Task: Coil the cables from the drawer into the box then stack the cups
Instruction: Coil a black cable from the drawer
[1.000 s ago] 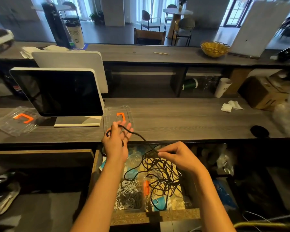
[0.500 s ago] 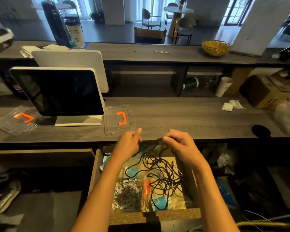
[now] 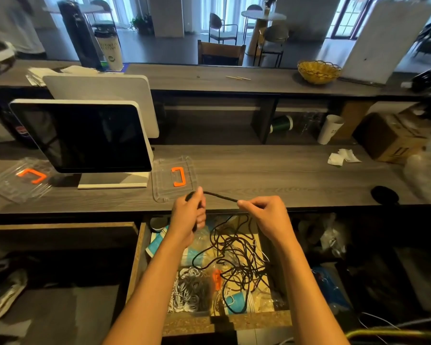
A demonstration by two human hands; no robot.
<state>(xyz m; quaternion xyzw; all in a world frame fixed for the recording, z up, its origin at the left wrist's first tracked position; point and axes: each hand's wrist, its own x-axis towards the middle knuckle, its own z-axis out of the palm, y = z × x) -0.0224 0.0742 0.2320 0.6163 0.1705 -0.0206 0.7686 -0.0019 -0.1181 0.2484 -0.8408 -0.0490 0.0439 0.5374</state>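
Barely begun: both hands, left hand (image 3: 188, 215) and right hand (image 3: 266, 212), pinch one black cable (image 3: 220, 196); tangle fills the drawer (image 3: 139, 260), cups unstacked.

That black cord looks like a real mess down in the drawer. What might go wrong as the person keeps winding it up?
The left hand and right hand hold a short stretch of black cable taut, while the rest lies tangled in the drawer. Pulling may tighten the knots. The loops also lie over the orange clip and plastic bags, so those might get dragged out.
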